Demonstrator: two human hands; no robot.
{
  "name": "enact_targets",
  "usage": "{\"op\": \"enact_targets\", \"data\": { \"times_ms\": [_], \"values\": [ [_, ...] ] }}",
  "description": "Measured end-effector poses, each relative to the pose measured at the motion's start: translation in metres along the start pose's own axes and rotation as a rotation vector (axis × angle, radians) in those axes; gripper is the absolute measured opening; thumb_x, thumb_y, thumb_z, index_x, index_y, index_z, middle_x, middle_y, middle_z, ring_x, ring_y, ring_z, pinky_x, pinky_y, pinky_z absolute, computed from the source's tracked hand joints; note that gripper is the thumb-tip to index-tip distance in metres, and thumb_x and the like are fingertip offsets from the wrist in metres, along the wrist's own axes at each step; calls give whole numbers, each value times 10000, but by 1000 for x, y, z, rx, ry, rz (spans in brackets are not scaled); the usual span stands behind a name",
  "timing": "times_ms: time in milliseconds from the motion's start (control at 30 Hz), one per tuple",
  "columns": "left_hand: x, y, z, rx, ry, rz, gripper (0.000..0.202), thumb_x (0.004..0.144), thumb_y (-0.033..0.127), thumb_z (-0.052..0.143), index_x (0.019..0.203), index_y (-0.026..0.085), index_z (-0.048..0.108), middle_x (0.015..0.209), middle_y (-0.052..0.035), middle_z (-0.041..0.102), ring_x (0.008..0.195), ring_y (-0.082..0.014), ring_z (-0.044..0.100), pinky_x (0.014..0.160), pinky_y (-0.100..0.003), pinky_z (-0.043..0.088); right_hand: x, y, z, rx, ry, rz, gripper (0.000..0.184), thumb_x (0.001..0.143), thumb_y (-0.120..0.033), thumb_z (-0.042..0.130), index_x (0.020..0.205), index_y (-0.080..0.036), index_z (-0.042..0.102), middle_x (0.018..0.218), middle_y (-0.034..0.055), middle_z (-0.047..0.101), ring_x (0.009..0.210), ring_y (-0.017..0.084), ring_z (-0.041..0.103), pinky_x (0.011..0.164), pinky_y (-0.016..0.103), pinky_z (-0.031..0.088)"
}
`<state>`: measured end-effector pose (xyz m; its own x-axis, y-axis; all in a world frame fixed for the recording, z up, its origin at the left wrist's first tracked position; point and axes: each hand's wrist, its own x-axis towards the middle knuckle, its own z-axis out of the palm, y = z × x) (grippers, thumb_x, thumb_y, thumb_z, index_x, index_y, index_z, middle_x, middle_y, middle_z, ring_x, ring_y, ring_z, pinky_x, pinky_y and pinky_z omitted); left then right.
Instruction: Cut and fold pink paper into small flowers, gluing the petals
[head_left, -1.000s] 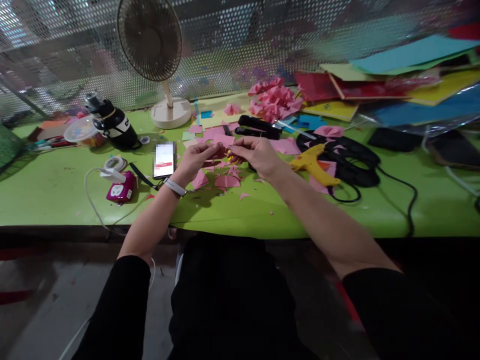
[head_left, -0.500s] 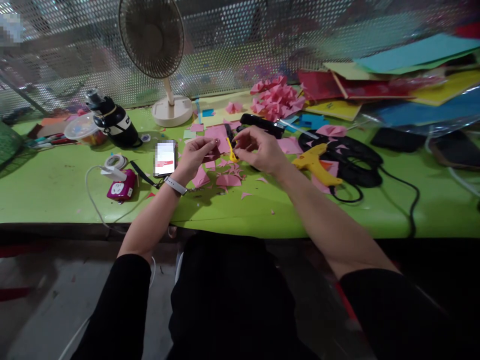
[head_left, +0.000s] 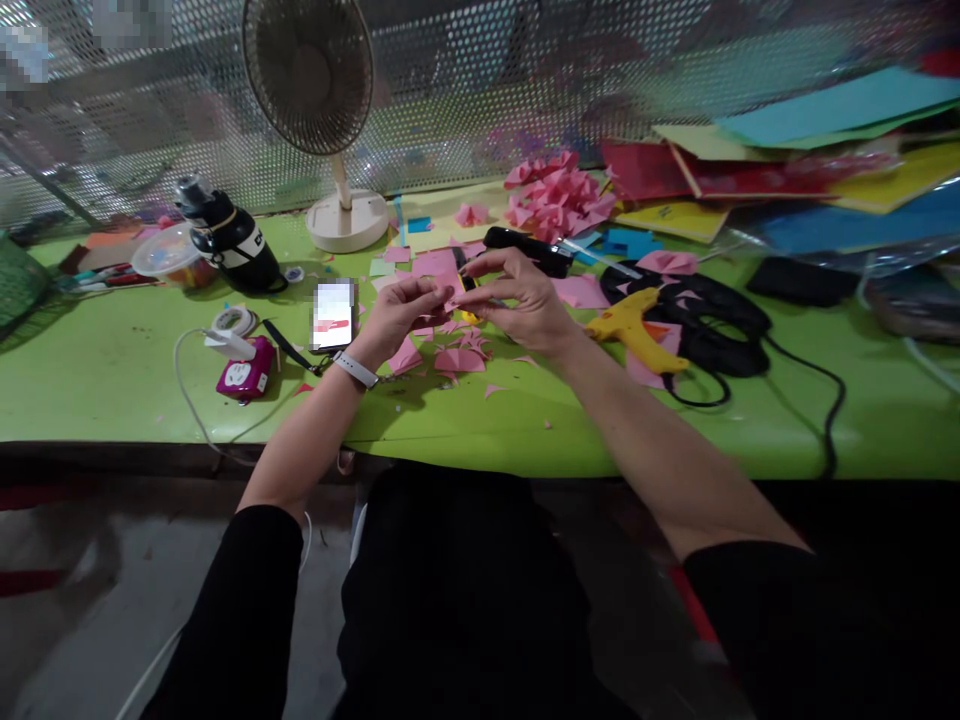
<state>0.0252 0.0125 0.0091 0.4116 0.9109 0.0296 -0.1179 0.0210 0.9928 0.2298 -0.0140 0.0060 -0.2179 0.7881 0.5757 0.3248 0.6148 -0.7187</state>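
Observation:
Both of my hands meet above a litter of pink paper scraps on the green table. My left hand is closed in a pinch on a small pink paper piece. My right hand is closed round a small yellow-handled tool, which looks like scissors, with its tip at the pink piece. The fingers hide most of the tool. A pale watch sits on my left wrist.
A phone lies left of my hands, with a magenta power strip, a tape roll and a black bottle beyond. Behind are a fan, a black stapler and folded pink papers. A yellow glue gun and coloured sheets lie right.
My right hand took up the yellow tool from among the scraps and brought it to the pink piece. Both hands rose a little off the table.

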Motion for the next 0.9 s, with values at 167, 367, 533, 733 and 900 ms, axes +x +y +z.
{"op": "enact_targets", "data": {
  "times_ms": [167, 367, 533, 733, 900],
  "values": [
    [3, -7, -3, -21, -23, 83, 299, 750, 393, 853, 806, 155, 680, 715, 22, 664, 635, -62, 633, 733, -243, 571, -2, -1, 2, 10, 21, -11, 130, 827, -236, 773, 883, -351, 793, 1154, 32, 620, 1183, 257, 568, 1022, 479, 544],
    [0, -3, 1, -53, -5, 48, 277, 750, 363, 854, 808, 158, 677, 712, 31, 662, 648, -63, 638, 774, -260, 592, -1, -3, 2, 13, 24, 25, 139, 812, -232, 787, 890, -347, 786, 1211, 35, 607, 1250, 283, 551, 1072, 528, 516],
    [-1, -3, 2, -83, -37, 50, 298, 738, 382, 861, 828, 156, 689, 770, 18, 693, 702, -76, 681, 772, -249, 591, 0, -7, 2, 34, 22, 29, 176, 809, -161, 767, 858, -330, 777, 1284, 26, 594, 1323, 292, 516, 1091, 531, 506],
    [0, -5, 2, -46, -6, 70, 316, 736, 405, 859, 857, 157, 704, 784, 12, 712, 714, -83, 703, 758, -237, 585, 0, 1, 3, 81, 38, -55, 83, 831, -246, 786, 859, -324, 775, 1271, 19, 614, 1323, 275, 531, 1122, 528, 479],
    [-1, -5, 8, -28, 43, 118, 275, 769, 364, 840, 882, 146, 717, 824, -17, 755, 730, -88, 717, 770, -234, 585, 1, 11, 10, 188, 96, -45, 169, 816, -442, 803, 863, -286, 754, 1177, 41, 652, 1204, 254, 614, 1016, 459, 559]
  ]
}}
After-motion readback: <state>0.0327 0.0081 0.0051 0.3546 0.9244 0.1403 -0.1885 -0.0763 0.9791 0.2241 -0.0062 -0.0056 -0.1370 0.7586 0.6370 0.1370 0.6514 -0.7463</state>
